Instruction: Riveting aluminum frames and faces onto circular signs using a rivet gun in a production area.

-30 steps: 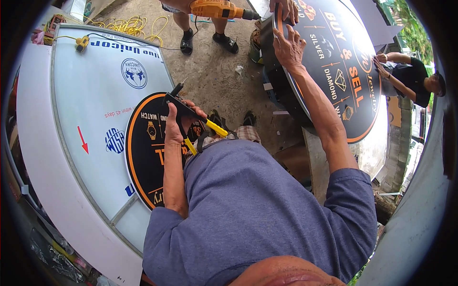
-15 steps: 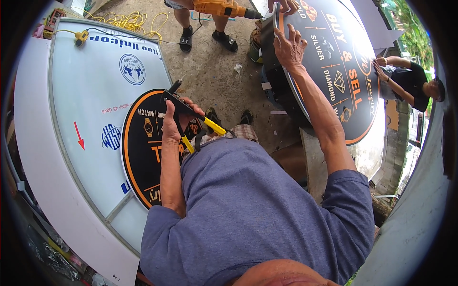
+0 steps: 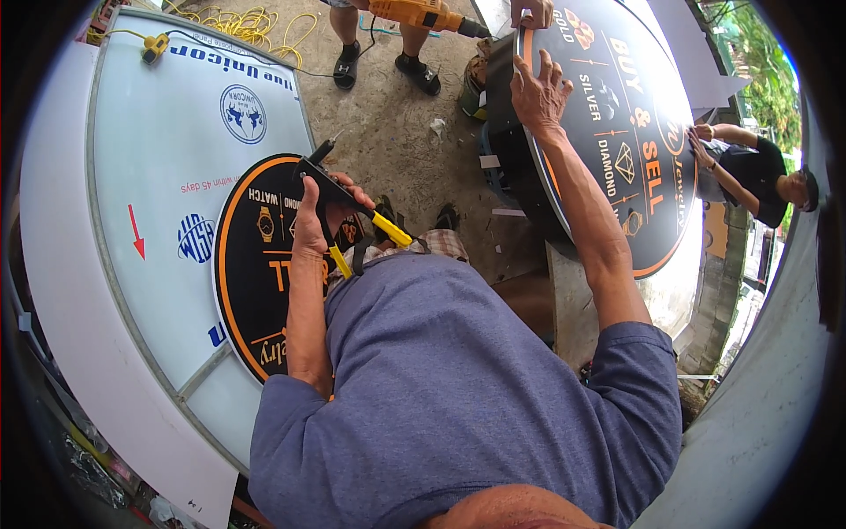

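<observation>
My left hand (image 3: 308, 231) is closed around a hand riveter (image 3: 326, 183) with a black body and yellow handles. From its nose a thin metal pin sticks out, pointing away from me. My right hand (image 3: 542, 97) lies with bent, spread fingers on the edge of a large round black sign (image 3: 586, 132) with an orange ring. Just beyond it, a co-worker's hand (image 3: 534, 14) touches the same rim. An orange power drill (image 3: 423, 12) has its chuck close to that rim; whether the bit touches it, I cannot tell.
On my left, a second round black sign (image 3: 236, 264) lies on a pale framed panel (image 3: 159, 132). Yellow cord (image 3: 238, 28) is coiled on the concrete floor (image 3: 397, 123) behind. A co-worker's sandalled feet (image 3: 417, 74) stand ahead. Another person (image 3: 762, 167) holds the large sign's far side.
The whole view has shifted slightly. The co-worker's hand at the rim has changed its grip, with its fingers more curled. My two hands keep nearly the same pose.
</observation>
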The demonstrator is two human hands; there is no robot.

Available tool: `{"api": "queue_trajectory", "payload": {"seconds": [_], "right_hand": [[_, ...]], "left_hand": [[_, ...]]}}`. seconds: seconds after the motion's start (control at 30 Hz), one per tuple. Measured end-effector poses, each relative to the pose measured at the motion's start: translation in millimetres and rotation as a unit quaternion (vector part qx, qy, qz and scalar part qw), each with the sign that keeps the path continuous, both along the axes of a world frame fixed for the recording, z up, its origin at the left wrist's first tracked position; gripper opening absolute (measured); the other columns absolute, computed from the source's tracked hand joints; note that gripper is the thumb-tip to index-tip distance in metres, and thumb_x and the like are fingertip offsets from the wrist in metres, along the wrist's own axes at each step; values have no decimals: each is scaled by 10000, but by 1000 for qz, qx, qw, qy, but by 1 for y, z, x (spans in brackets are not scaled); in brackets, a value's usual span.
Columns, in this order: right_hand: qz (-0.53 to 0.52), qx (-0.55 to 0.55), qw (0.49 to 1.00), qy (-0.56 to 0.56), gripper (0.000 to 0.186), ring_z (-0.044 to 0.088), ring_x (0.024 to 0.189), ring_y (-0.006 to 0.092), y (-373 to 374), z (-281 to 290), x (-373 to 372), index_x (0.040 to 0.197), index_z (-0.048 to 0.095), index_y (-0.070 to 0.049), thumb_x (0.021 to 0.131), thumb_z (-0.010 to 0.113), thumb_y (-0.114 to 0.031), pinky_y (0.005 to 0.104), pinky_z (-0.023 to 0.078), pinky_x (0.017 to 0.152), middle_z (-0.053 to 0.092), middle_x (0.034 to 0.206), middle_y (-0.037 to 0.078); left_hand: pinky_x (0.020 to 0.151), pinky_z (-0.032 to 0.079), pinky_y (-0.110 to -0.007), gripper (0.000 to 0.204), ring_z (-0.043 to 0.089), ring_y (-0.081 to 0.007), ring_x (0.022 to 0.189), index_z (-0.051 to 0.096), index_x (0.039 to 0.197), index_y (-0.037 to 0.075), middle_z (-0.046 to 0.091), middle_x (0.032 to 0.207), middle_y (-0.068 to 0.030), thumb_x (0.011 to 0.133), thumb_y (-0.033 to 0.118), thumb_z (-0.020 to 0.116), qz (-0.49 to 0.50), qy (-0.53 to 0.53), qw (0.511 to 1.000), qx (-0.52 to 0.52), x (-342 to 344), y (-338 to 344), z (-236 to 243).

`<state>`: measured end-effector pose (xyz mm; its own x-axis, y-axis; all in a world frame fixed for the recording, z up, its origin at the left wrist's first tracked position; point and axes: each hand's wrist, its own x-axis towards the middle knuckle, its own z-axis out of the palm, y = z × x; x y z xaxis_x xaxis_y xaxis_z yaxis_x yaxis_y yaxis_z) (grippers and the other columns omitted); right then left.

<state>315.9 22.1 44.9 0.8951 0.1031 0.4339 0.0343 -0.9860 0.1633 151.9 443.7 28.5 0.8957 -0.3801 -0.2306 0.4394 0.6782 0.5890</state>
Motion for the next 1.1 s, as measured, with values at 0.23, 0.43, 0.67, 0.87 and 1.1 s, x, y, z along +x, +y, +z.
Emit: {"api": "queue_trajectory", "payload": {"seconds": [0.23, 0.43, 0.67, 0.87, 1.1], "right_hand": [[4, 1, 1000, -3, 415, 431, 1344, 366, -2, -1, 1, 1352, 606, -298, 938, 623, -328, 634, 347, 985, 444, 1475, 174], [5, 1, 1000, -6, 410, 451, 1313, 362, -2, -1, 0, 1342, 613, -293, 934, 629, -325, 626, 353, 968, 459, 1457, 166], [5, -1, 1000, -12, 401, 451, 1316, 364, -1, -1, 1, 1333, 618, -290, 934, 633, -323, 629, 352, 967, 469, 1444, 160], [-12, -8, 1000, -4, 407, 470, 1324, 346, 0, -1, 1, 1342, 622, -325, 935, 644, -338, 601, 353, 974, 493, 1468, 139], [-4, -4, 1000, -9, 399, 467, 1309, 353, -2, -2, 1, 1330, 622, -307, 932, 639, -335, 618, 354, 966, 490, 1441, 147]], "left_hand": [[923, 540, -533, 724, 712, -383, 924, 655, 1100, 18, 706, 910, -180, 945, 711, 516, 4, 1, 1000, -7, -2, 1, 1], [932, 533, -536, 714, 708, -382, 937, 648, 1110, 22, 705, 917, -181, 949, 705, 517, 4, -1, 1000, -12, -2, 1, 0], [930, 531, -538, 713, 707, -382, 941, 645, 1110, 25, 704, 920, -183, 944, 708, 524, 0, -2, 1000, -9, -3, 1, 0], [930, 531, -537, 718, 706, -380, 941, 640, 1114, 24, 703, 921, -183, 942, 711, 526, -5, -1, 1000, -14, -3, 0, 0], [931, 532, -538, 716, 707, -380, 943, 639, 1112, 20, 705, 927, -184, 945, 707, 525, -7, -1, 1000, -12, -2, -3, 0]]}}
